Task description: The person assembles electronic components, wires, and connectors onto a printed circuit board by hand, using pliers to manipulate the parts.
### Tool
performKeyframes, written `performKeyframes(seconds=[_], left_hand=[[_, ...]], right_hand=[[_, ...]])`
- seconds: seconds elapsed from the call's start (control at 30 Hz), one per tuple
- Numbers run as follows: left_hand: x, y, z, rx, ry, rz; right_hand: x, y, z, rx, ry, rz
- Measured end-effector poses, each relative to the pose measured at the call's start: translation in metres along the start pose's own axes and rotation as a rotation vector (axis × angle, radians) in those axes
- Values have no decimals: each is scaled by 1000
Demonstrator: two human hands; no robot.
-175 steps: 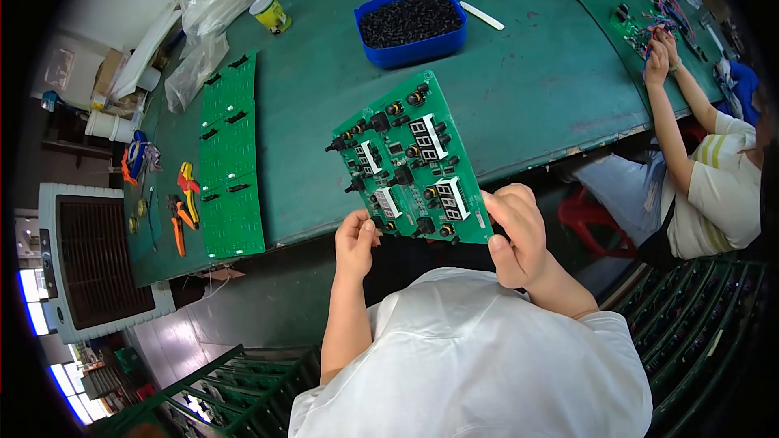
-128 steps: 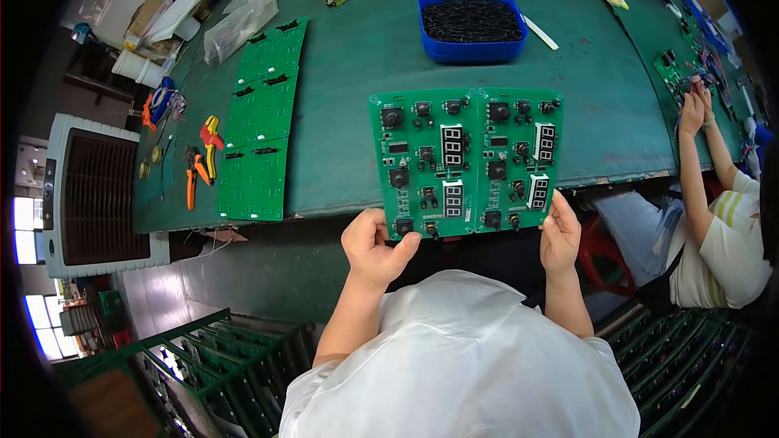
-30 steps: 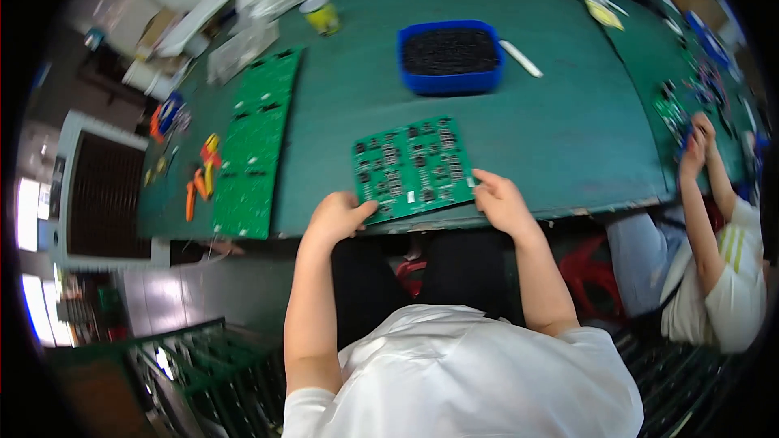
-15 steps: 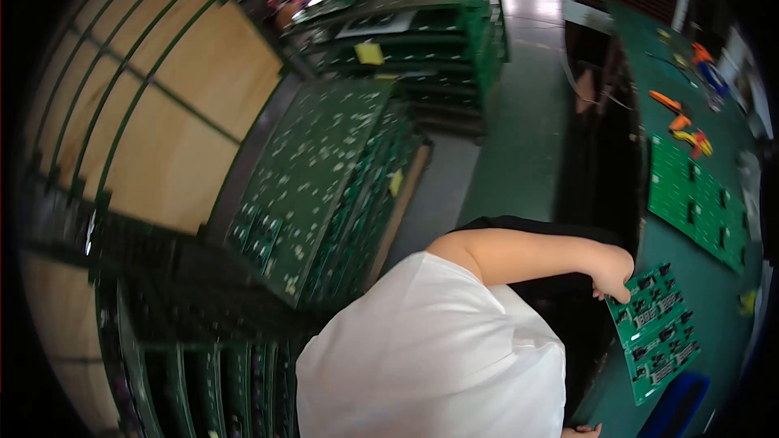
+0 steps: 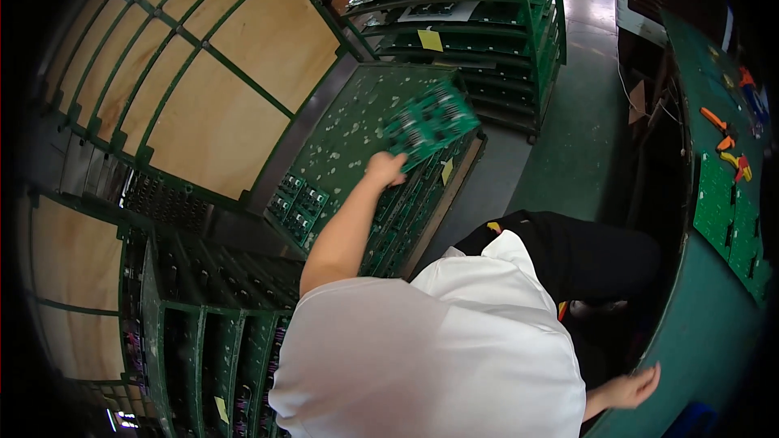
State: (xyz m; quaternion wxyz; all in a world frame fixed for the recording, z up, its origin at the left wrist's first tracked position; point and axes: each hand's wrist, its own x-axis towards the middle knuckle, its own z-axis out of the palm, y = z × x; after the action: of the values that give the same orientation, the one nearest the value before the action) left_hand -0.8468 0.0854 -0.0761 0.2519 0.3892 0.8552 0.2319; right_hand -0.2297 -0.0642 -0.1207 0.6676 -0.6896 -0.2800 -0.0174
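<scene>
My left hand grips a green circuit board panel by its near left corner. Dark components cover the panel, which is blurred and hangs tilted over the flat green top of a low rack. On that top's near left corner lies another populated circuit board. My right hand is over the edge of the green workbench, its fingers loosely bent and apart, with nothing seen in them.
On the bench lie a large green board, a red-yellow tool and orange-handled pliers. Farther off stands a shelf rack with boards. A slotted green rack is near left, wooden panels behind.
My left hand has carried the circuit board panel from the bench on the right across to above the low rack on the left. My right hand has come further into view.
</scene>
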Motion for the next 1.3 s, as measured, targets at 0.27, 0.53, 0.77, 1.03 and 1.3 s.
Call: performKeyframes(seconds=[0.27, 0.53, 0.77, 1.03, 1.3], left_hand=[[-77, -162, -53, -293, 164, -570], [-102, -217, -60, -267, 57, -743], [-121, -272, -52, -264, 111, -870], [-121, -278, -56, -279, 112, -988], [-119, -273, -51, -324, 59, -1036]], right_hand=[[10, 27, 64, -177, -437, -634], [-11, 117, 73, -367, -700, -51], [1, 181, 69, -287, -805, 89], [3, 193, 75, -290, -805, 189], [3, 199, 76, -169, -822, 457]])
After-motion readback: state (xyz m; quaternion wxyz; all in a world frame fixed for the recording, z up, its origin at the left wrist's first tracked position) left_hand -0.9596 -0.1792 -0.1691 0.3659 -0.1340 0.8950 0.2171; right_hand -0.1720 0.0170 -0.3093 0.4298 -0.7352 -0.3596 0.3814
